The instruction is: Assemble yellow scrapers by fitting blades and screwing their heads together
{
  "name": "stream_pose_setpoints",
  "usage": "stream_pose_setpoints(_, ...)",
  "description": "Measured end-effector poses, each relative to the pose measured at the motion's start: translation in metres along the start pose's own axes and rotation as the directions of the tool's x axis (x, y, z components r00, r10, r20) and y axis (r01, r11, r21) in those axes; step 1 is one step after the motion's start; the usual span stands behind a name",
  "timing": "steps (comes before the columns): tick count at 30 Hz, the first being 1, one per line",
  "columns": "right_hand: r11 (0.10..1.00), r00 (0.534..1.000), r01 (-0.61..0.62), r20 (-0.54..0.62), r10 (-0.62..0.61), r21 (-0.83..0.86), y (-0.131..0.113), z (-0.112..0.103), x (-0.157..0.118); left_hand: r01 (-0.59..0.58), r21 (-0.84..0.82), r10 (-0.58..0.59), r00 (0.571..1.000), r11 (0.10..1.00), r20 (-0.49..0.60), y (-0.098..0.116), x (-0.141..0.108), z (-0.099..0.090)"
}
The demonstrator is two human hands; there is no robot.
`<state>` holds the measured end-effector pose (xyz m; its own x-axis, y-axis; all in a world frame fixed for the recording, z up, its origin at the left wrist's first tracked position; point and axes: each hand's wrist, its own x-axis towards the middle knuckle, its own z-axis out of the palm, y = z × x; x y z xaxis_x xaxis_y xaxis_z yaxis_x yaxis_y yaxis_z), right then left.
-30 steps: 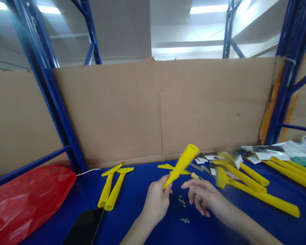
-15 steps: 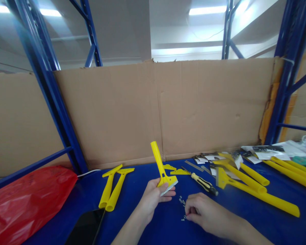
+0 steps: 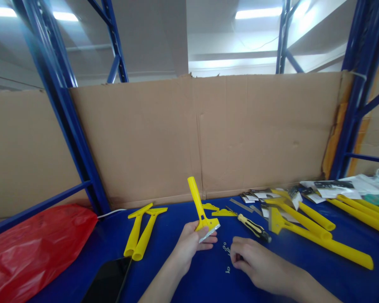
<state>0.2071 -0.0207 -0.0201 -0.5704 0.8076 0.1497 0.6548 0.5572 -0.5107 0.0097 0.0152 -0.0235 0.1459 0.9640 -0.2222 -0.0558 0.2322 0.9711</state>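
Blue covers the table point(image 3: 214, 288) along the bottom of the frame. At lower centre, the left hand point(image 3: 188, 243) grips a yellow scraper point(image 3: 199, 208) near its head; the right hand point(image 3: 251, 257), lower right of centre, is curled, contents hidden. A slip could let the silvery blade point(image 3: 211, 232) nick skin; a careless sweep could scatter the nuts and screws point(image 3: 228, 269) beside the right hand.

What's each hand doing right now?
Left hand: closed, holding a yellow scraper near its blade end.
Right hand: fingers curled closed beside small nuts and screws; can't tell if it holds anything.
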Motion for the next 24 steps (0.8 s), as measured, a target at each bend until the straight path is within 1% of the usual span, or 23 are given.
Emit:
stream_pose_setpoints(2, 0.997, 0.998, -0.005, -0.055, 0.009, 0.073, 0.001, 0.002, 0.003, 0.004, -0.002, -0.004, 1.000, 1.000, -0.001, 0.000, 0.001, 0.000)
stream_pose_setpoints(4, 0.983, 0.993, -0.045, -0.100, 0.064, 0.181, 0.004, 0.005, 0.010, 0.006, 0.001, -0.006, 1.000, 1.000, 0.002, 0.000, 0.002, 0.000)
stream_pose_setpoints(7, 0.923, 0.970, -0.111, -0.162, 0.182, 0.369, 0.008, 0.007, 0.028, -0.005, 0.013, 0.005, 1.000, 1.000, 0.016, -0.001, 0.004, -0.001)
stream_pose_setpoints(9, 0.880, 0.950, -0.114, -0.207, 0.233, 0.462, 0.010, 0.007, 0.041, -0.017, 0.018, 0.016, 0.999, 1.000, 0.028, -0.003, 0.005, -0.002)
stream_pose_setpoints(12, 0.863, 0.942, -0.089, -0.240, 0.235, 0.498, 0.011, 0.010, 0.059, -0.032, 0.020, 0.030, 0.998, 0.999, 0.050, -0.005, 0.006, -0.004)
stream_pose_setpoints(15, 0.855, 0.941, -0.047, -0.266, 0.212, 0.516, 0.008, 0.014, 0.069, -0.052, 0.020, 0.050, 0.995, 0.998, 0.086, -0.006, 0.006, -0.005)
stream_pose_setpoints(19, 0.856, 0.945, 0.015, -0.288, 0.157, 0.516, 0.006, 0.018, 0.070, -0.076, 0.018, 0.074, 0.989, 0.997, 0.125, -0.006, 0.004, -0.003)
stream_pose_setpoints(24, 0.889, 0.933, 0.048, -0.337, 0.122, 0.455, 0.012, 0.017, 0.070, -0.067, -0.002, 0.066, 0.990, 0.998, 0.126, -0.006, 0.003, 0.000)
